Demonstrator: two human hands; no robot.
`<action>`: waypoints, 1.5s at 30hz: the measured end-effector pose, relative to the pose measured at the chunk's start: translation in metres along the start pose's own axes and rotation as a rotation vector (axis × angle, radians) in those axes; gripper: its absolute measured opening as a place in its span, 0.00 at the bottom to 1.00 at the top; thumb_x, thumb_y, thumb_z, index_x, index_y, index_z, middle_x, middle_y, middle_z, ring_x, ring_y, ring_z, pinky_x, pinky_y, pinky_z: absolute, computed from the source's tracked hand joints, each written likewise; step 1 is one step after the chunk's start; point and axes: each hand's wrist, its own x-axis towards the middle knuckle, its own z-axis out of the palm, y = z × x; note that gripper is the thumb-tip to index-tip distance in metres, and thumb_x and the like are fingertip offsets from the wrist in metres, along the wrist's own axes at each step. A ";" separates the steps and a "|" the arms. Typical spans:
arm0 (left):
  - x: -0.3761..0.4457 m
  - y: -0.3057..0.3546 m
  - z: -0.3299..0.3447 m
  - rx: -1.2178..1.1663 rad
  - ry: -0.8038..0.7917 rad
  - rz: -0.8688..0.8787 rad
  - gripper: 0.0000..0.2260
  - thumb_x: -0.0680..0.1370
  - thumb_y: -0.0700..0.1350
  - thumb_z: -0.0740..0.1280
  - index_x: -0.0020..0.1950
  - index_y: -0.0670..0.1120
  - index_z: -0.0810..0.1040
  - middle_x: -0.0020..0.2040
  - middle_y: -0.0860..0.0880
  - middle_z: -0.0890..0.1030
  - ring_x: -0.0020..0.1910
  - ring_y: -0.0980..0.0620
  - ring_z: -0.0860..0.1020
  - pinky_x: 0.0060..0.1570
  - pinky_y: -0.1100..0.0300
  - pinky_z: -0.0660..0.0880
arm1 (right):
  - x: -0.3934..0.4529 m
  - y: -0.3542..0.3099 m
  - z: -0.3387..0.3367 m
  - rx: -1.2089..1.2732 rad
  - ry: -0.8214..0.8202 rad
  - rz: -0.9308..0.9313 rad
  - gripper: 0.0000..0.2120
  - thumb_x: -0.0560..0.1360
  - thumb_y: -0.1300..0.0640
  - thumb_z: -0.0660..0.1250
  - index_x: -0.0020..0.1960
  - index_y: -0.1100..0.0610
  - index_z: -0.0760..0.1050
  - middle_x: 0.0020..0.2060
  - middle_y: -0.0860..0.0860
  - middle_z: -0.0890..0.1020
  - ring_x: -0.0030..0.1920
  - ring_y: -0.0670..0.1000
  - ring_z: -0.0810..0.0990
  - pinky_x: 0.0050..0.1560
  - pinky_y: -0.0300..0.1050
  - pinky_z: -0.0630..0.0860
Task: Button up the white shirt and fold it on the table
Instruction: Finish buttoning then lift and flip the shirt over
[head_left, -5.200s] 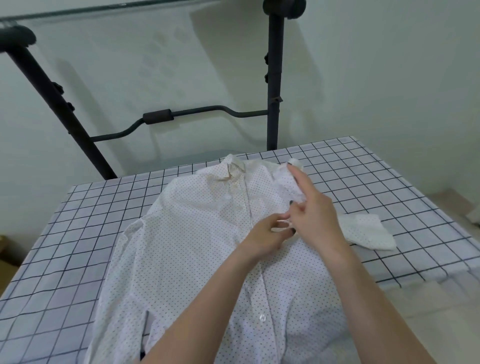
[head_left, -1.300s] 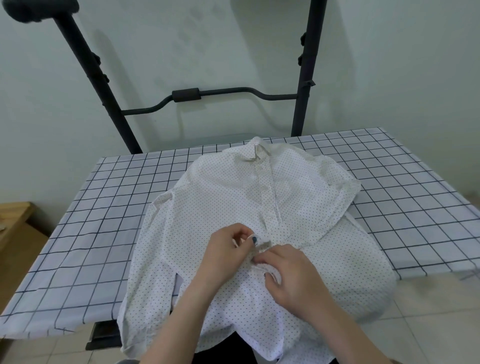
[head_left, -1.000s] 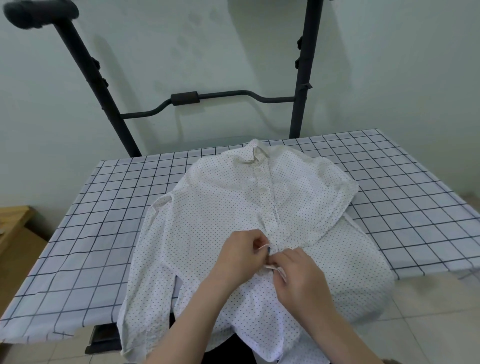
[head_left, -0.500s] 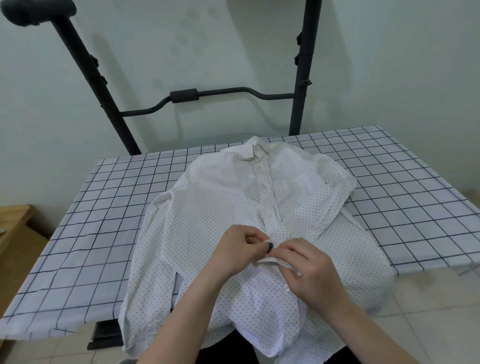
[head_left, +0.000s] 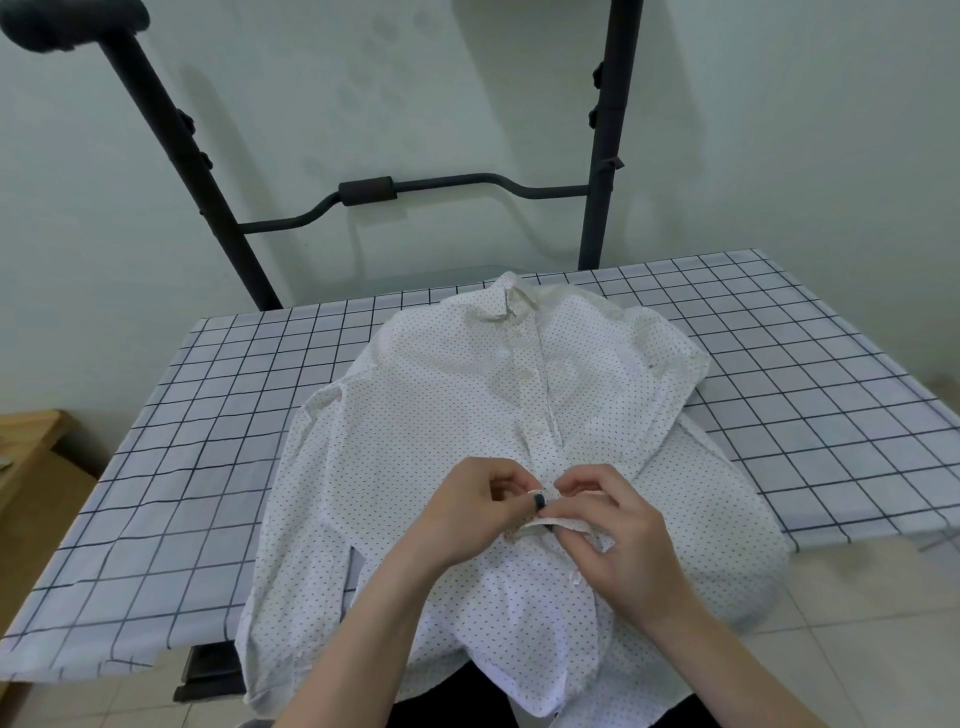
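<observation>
I observe the white shirt (head_left: 447, 415) lying front up on the checked table (head_left: 810, 374), hem overhanging the near edge. My left hand (head_left: 470, 512) and right hand (head_left: 618, 535) both pinch its placket (head_left: 540, 441), fingertips touching.

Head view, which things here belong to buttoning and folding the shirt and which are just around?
In use: white dotted shirt; left hand; right hand; checked tablecloth-covered table.
Just around: black metal rack; wooden furniture.
</observation>
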 end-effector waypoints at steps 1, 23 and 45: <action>0.000 0.000 -0.001 -0.005 -0.009 0.008 0.04 0.76 0.43 0.70 0.45 0.43 0.83 0.35 0.47 0.82 0.33 0.56 0.78 0.37 0.65 0.75 | 0.000 0.000 0.001 0.021 0.006 0.023 0.08 0.72 0.53 0.68 0.48 0.53 0.84 0.50 0.45 0.79 0.51 0.41 0.80 0.49 0.31 0.76; -0.005 -0.001 0.004 0.310 0.129 0.419 0.06 0.75 0.41 0.68 0.45 0.47 0.85 0.41 0.54 0.80 0.40 0.54 0.79 0.43 0.54 0.76 | 0.009 -0.012 0.010 0.182 -0.061 0.355 0.08 0.75 0.62 0.67 0.47 0.50 0.82 0.35 0.51 0.83 0.37 0.57 0.80 0.39 0.58 0.77; -0.034 -0.081 -0.095 0.364 0.821 -0.428 0.23 0.75 0.43 0.67 0.70 0.45 0.69 0.70 0.42 0.66 0.67 0.41 0.68 0.61 0.45 0.69 | 0.040 -0.036 0.005 -0.003 -0.568 0.455 0.10 0.77 0.48 0.66 0.56 0.48 0.80 0.46 0.38 0.82 0.47 0.37 0.80 0.47 0.33 0.77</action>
